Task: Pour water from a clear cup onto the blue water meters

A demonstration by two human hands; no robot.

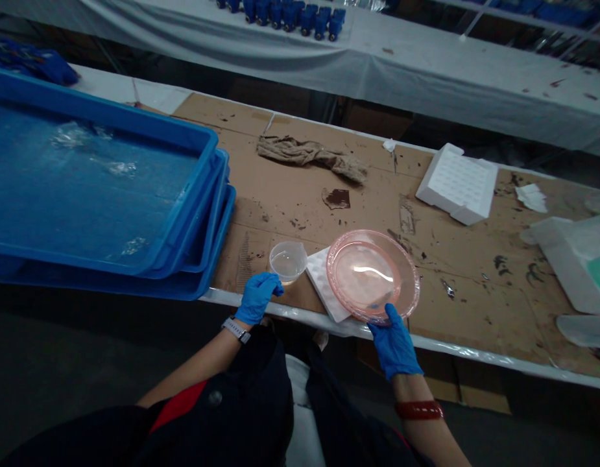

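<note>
My left hand [259, 297], in a blue glove, is closed at the near left side of a small clear plastic measuring cup [288, 261]. Its fingers curl where a handle would be, though the grip itself is partly hidden. A pale liquid seems to lie in the cup. In another blue glove, my right hand [394, 342] grips the near rim of a round pink translucent basin [410, 288], thumb over the edge and fingers beneath. The basin tilts a little and overlaps a white foam sheet [324, 285]; whether it rests there I cannot tell.
Stacked blue trays [209, 227] stand at the left. On the cardboard-covered table [280, 207] lie a crumpled brown cloth [309, 155], a dark brown patch [337, 198] and a white foam block [458, 185]. A white translucent container [560, 259] stands right. Blue parts [290, 16] line the far table.
</note>
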